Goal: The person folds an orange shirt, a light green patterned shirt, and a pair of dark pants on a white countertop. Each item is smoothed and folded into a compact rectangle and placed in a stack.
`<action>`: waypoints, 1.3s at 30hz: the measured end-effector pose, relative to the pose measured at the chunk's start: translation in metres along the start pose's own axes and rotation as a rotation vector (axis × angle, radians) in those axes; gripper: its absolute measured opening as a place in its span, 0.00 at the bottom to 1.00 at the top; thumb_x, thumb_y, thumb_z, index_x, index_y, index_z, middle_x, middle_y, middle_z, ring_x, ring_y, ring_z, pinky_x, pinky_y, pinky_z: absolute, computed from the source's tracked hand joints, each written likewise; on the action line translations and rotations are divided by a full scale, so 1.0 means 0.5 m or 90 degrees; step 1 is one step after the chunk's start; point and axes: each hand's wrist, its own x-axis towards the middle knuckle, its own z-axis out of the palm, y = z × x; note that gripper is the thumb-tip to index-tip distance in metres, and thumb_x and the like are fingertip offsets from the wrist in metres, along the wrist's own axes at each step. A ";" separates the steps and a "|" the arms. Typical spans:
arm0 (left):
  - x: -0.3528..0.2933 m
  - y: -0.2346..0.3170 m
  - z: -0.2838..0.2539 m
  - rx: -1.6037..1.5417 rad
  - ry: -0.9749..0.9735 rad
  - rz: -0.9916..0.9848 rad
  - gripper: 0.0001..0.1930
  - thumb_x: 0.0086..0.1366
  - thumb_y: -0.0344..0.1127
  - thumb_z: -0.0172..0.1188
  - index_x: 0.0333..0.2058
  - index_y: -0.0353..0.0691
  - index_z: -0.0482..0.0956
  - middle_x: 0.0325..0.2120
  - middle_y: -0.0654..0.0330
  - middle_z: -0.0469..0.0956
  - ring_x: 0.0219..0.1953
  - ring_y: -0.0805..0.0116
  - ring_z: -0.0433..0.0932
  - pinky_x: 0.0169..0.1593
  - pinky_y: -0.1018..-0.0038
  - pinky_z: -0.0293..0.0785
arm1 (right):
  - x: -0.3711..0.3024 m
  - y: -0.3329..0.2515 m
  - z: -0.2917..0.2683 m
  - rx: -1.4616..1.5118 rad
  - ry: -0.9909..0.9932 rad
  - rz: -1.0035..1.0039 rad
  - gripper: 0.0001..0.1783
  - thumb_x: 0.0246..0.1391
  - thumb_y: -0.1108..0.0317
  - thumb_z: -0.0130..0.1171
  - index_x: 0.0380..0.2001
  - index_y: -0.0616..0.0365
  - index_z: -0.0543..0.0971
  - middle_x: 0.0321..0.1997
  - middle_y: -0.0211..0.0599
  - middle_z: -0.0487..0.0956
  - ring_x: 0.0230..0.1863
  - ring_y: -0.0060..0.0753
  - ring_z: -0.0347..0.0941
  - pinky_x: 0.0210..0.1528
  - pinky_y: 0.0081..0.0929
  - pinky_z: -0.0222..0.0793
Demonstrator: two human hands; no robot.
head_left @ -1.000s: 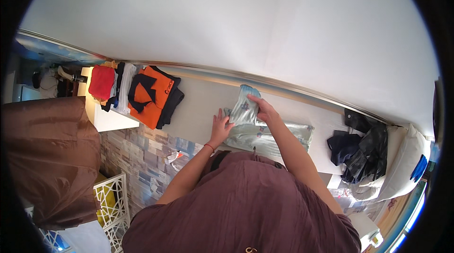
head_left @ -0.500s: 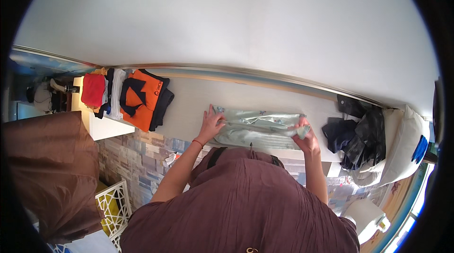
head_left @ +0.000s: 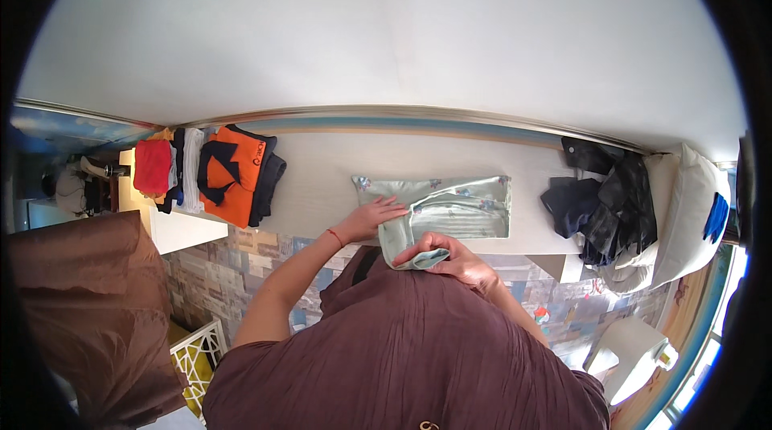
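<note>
The pale green cloth (head_left: 462, 221) lies on the long white desk (head_left: 314, 160), in the middle, right in front of the person. It is shiny and has little flowers on it. The near left part of it hangs over the front edge, close to the person's dark top (head_left: 410, 341).

The left hand (head_left: 366, 219) lies flat on the cloth with its fingers straight, so its grip is loose — it presses and does not pinch. A thin red string (head_left: 333, 234) goes around that wrist. The right hand (head_left: 462, 265) has its grip on the near end of the cloth, which bends over between its thumb and fingers.

To the left is an orange shirt (head_left: 233, 205) with a dark collar, folded on top of dark clothes (head_left: 272, 181). Next to it are a white cloth (head_left: 191, 168) and a red cloth (head_left: 152, 166). To the right is a messy heap of dark clothes — it sits beside a white pillow (head_left: 691, 217).
</note>
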 end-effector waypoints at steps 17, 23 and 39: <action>0.002 -0.021 0.014 0.093 0.042 -0.042 0.26 0.58 0.35 0.65 0.58 0.54 0.76 0.70 0.59 0.59 0.73 0.48 0.53 0.71 0.44 0.51 | -0.082 0.091 -0.386 0.173 0.560 -0.222 0.18 0.61 0.71 0.57 0.54 0.60 0.73 0.49 0.40 0.81 0.50 0.37 0.79 0.51 0.39 0.78; 0.008 -0.012 -0.009 0.132 0.032 -0.016 0.19 0.61 0.35 0.63 0.53 0.54 0.80 0.67 0.60 0.63 0.72 0.46 0.54 0.70 0.46 0.54 | -0.097 0.076 -0.390 -0.793 0.711 0.150 0.10 0.53 0.69 0.64 0.39 0.57 0.80 0.42 0.41 0.81 0.45 0.42 0.77 0.46 0.37 0.75; 0.005 -0.003 -0.011 0.125 0.060 -0.021 0.17 0.63 0.34 0.60 0.51 0.57 0.81 0.67 0.61 0.64 0.71 0.43 0.55 0.71 0.47 0.54 | 0.072 0.094 -0.425 -1.335 0.488 -0.285 0.04 0.44 0.73 0.59 0.27 0.54 0.77 0.34 0.33 0.77 0.41 0.41 0.74 0.42 0.39 0.72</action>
